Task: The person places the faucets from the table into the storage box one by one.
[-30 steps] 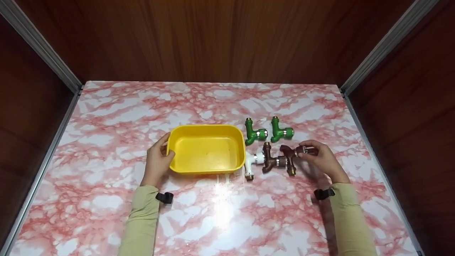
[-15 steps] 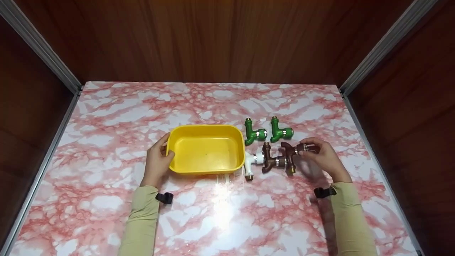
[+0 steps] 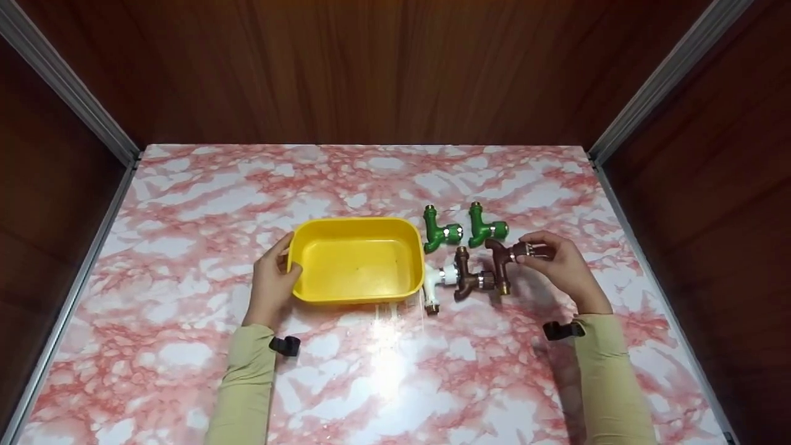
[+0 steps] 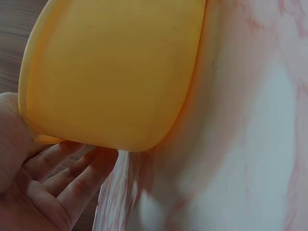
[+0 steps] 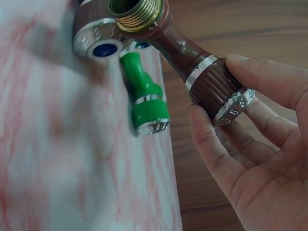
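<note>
The right hand [image 3: 559,266] is pinching the knob end of a brown tap [image 3: 503,262], fingers and thumb curled round it, holding it just above the pink marble table [image 3: 383,371]. The tap is hanging close beside a second brown tap [image 3: 468,279], with a white tap [image 3: 435,281] lying next to that and two green taps [image 3: 463,230] lying just behind. The left hand [image 3: 270,284] is gripping the left rim of a yellow tub [image 3: 355,295], thumb hooking over its edge
</note>
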A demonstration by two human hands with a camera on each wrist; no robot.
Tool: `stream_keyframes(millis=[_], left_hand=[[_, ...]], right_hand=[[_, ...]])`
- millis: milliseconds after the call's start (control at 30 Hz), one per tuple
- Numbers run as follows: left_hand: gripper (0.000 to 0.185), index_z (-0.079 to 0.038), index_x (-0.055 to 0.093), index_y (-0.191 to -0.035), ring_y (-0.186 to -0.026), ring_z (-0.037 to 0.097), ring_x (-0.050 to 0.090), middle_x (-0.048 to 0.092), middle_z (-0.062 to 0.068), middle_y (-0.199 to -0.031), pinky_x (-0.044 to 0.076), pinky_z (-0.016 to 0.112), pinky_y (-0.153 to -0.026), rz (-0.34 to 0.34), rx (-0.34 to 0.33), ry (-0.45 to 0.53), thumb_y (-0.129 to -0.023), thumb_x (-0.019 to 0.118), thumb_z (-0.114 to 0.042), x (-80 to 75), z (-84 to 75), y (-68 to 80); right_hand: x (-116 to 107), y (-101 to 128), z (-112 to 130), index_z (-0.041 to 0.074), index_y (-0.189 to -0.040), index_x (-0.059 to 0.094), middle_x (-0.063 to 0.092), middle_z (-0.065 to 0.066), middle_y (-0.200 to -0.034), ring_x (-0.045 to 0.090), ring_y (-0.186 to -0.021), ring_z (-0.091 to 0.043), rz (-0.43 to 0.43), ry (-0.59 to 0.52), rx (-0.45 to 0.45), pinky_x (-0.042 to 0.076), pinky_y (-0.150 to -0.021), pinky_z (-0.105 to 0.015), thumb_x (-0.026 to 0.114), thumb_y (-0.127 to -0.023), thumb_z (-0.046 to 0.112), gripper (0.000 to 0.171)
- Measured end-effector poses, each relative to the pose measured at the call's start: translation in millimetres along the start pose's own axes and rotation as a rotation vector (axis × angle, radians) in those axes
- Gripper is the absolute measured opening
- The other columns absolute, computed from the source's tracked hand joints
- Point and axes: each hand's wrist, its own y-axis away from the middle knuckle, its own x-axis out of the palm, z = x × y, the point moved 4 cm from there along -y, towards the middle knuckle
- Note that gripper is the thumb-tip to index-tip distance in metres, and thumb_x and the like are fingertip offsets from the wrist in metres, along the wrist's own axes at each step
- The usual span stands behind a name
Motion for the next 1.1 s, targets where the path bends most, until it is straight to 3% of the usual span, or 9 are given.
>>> stream_keyframes(millis=[67,300,500,700,1100], left_hand=[[0.063,-0.013,0.044,-0.144,-0.101,0.026,0.062,0.056,0.013,-0.128,0.054,0.031,-0.079,-0.001,0.000,-0.002,-0.085,0.055,0.006,-0.2,0.6,0.0],[0.063,-0.013,0.045,-0.144,-0.100,0.026,0.062,0.054,0.012,-0.132,0.054,0.028,-0.076,-0.008,0.005,-0.011,-0.085,0.056,0.006,-2.1,0.7,1.0],[0.063,-0.012,0.045,-0.144,-0.099,0.027,0.063,0.055,0.014,-0.130,0.053,0.025,-0.074,-0.009,0.038,-0.026,-0.084,0.056,0.007,-2.3,0.2,0.1],[0.063,-0.013,0.045,-0.144,-0.100,0.024,0.062,0.056,0.013,-0.130,0.054,0.031,-0.078,0.003,0.016,-0.022,-0.085,0.056,0.005,-2.1,-0.9,-0.6],[0.063,-0.012,0.044,-0.144,-0.100,0.027,0.062,0.058,0.015,-0.126,0.054,0.034,-0.079,-0.001,0.008,-0.032,-0.085,0.056,0.006,-0.5,-1.1,0.6]], right_hand=[[2,1,9,-0.010,-0.117,0.059,0.060,-0.027,-0.112,0.064,-0.096,-0.028,0.002,-0.004,0.007,0.054,-0.076,-0.025,0.071,-0.083,0.000,0.037],[5,-6,-7,-0.005,-0.119,0.060,0.061,-0.022,-0.113,0.065,-0.093,-0.021,-0.011,-0.050,-0.009,0.053,-0.076,-0.025,0.074,-0.082,0.006,0.040],[12,-7,-2,-0.007,-0.118,0.060,0.063,-0.020,-0.109,0.067,-0.089,-0.019,-0.015,-0.074,-0.039,0.054,-0.074,-0.026,0.075,-0.081,0.008,0.042],[20,-9,1,-0.005,-0.117,0.062,0.063,-0.020,-0.110,0.067,-0.089,-0.022,-0.007,-0.120,-0.038,0.054,-0.076,-0.029,0.075,-0.080,0.004,0.040],[40,-5,35,-0.009,-0.117,0.060,0.061,-0.021,-0.115,0.064,-0.092,-0.028,0.037,-0.098,-0.016,0.053,-0.076,-0.029,0.073,-0.082,0.003,0.039]])
